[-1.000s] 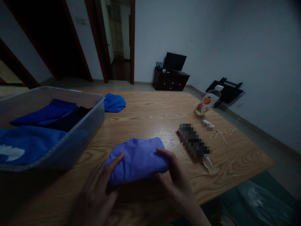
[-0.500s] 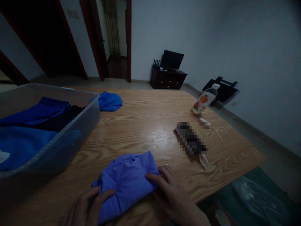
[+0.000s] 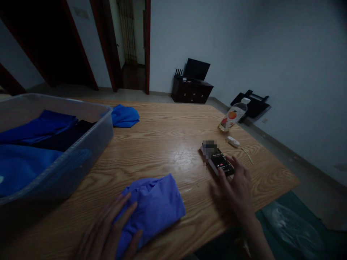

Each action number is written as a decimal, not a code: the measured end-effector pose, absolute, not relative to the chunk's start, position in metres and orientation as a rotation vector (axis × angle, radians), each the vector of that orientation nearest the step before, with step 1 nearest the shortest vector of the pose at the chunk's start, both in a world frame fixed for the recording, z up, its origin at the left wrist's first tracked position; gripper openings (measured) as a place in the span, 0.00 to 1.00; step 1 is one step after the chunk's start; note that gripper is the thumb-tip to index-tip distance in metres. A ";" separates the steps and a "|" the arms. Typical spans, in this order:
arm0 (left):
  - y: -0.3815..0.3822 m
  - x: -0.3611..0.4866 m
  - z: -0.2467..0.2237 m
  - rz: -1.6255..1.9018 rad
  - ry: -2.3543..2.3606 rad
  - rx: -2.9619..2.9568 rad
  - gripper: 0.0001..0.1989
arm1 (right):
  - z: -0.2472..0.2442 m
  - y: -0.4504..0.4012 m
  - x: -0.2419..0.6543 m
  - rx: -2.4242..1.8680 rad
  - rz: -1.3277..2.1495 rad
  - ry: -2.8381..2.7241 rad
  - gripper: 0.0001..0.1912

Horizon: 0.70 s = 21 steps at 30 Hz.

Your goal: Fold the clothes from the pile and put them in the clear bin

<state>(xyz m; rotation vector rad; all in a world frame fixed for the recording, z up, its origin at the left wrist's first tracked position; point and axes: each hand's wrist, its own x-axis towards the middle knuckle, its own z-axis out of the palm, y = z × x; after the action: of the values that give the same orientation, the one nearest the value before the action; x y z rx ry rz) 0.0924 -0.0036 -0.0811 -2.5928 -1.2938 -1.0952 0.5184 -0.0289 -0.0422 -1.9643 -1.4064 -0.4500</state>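
Note:
A folded purple cloth (image 3: 159,206) lies near the front edge of the wooden table. My left hand (image 3: 114,227) rests on its left side with the fingers spread. Away to the right, my right hand (image 3: 235,180) is at the near end of a phone (image 3: 221,161), thumb and index finger at either side of it, fingers apart. The phone lies on the table with its screen lit; part of it is pixelated.
A clear plastic bin (image 3: 92,144) with blue and dark cloths stands at the left, a blue cloth (image 3: 125,116) behind it. A bottle (image 3: 233,115) and a small white object (image 3: 233,141) with a cord sit at the right. A plastic bag (image 3: 292,224) is below the table edge.
My right hand has left the purple cloth and moved right and forward to the phone. My left hand has flattened out more over the cloth. The view has shifted slightly.

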 end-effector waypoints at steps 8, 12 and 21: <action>0.004 0.090 -0.099 -0.774 -1.279 -2.690 0.36 | -0.039 -0.033 0.466 -1.756 -0.294 -1.571 0.20; 0.008 0.087 -0.096 -0.663 -1.334 -2.689 0.36 | -0.029 -0.037 0.422 -1.614 -0.107 -1.834 0.20; 0.033 0.104 -0.063 -0.661 -1.460 -2.882 0.31 | -0.041 -0.046 0.360 -1.691 0.420 -1.975 0.40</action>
<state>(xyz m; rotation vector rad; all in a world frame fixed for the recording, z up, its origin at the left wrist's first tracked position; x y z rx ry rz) 0.1037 0.0332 -0.0633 -2.8817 -1.4600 -0.6613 0.3601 -0.0462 -0.0412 -1.6907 -1.9752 0.4204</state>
